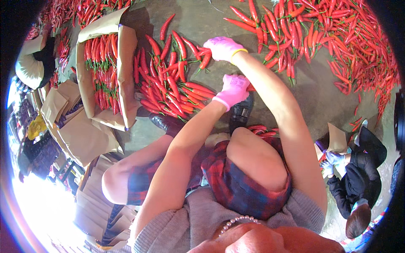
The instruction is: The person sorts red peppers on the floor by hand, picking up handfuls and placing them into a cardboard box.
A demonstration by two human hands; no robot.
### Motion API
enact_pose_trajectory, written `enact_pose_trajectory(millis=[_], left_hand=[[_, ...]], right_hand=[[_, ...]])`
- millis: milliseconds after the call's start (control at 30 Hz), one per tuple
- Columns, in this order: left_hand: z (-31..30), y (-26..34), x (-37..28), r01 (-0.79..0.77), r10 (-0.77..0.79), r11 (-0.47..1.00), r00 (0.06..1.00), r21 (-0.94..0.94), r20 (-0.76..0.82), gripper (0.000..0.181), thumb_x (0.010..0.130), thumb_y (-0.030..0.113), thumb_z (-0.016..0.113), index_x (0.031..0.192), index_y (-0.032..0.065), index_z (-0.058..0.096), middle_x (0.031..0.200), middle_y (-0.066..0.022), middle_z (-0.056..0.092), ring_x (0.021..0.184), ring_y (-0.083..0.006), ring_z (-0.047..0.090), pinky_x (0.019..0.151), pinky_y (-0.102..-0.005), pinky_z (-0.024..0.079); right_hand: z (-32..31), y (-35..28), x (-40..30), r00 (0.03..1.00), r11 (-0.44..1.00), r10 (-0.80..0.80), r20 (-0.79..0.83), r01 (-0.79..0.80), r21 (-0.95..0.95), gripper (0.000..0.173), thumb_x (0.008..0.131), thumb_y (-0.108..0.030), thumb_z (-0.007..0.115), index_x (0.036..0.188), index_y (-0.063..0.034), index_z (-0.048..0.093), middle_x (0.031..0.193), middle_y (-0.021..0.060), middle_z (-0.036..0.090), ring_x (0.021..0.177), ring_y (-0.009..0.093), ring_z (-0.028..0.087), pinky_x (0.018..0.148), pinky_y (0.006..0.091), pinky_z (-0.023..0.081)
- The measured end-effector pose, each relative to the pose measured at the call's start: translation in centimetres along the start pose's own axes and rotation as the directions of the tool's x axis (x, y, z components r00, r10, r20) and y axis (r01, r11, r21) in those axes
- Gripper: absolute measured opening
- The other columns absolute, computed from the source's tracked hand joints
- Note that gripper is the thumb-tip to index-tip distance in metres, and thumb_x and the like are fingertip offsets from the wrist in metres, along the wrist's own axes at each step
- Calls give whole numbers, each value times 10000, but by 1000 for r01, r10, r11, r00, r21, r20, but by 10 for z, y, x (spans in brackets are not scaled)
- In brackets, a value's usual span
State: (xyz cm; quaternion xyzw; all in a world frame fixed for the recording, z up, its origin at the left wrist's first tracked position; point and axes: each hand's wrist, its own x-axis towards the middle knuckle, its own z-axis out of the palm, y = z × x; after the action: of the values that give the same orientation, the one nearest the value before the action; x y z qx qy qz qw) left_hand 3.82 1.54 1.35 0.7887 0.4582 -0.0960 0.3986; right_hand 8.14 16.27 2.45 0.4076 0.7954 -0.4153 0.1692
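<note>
I wear pink work gloves on both hands. My right hand (224,49) is closed around a few red chilli peppers (205,57) just above the floor. Below it, my left hand (234,89) is curled with its back towards me; a red chilli tip (251,87) sticks out on its right side. Beside both hands, to the left, lies a loose heap of red chillies (169,82) with green stems. Further left stands an open cardboard box (128,76), with chillies packed in rows inside.
A large spread of chillies (348,41) covers the floor at upper right. Flattened cardboard boxes (85,136) are stacked at left. My black shoe (240,114) is just under my left hand. One person (357,177) crouches at right, another (34,63) at far left.
</note>
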Motion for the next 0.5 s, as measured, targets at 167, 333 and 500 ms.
enact_pose_trajectory(millis=[167, 333, 500], left_hand=[[32, -26, -19, 44, -133, 825, 984, -564, -119, 473, 805, 234, 690, 1249, 97, 598, 1131, -217, 657, 1065, -357, 629, 954, -469, 454], [4, -24, 9, -48, -98, 323, 992, -945, -84, 739, 814, 158, 753, 1441, 27, 385, 1352, -144, 544, 1216, -254, 513, 1049, -371, 381], [-10, -121, -3, 69, -394, 66, 918, -995, 38, 242, 850, 95, 682, 1071, 30, 606, 914, -93, 665, 826, -194, 660, 744, -346, 543]], right_hand=[[7, -36, 23, 911, 982, 74, -406, 4, 188, 318, 821, -196, 599, 1077, -8, 591, 999, 217, 673, 955, 384, 661, 841, 466, 523], [48, -83, 60, 869, 985, 129, -477, -57, 161, 444, 879, -98, 534, 1307, -86, 417, 984, 191, 654, 862, 357, 680, 712, 480, 546], [-31, -54, 9, 551, 902, 154, -820, 261, 344, 318, 825, -128, 588, 1136, -67, 572, 1010, 178, 667, 939, 405, 650, 821, 495, 530]])
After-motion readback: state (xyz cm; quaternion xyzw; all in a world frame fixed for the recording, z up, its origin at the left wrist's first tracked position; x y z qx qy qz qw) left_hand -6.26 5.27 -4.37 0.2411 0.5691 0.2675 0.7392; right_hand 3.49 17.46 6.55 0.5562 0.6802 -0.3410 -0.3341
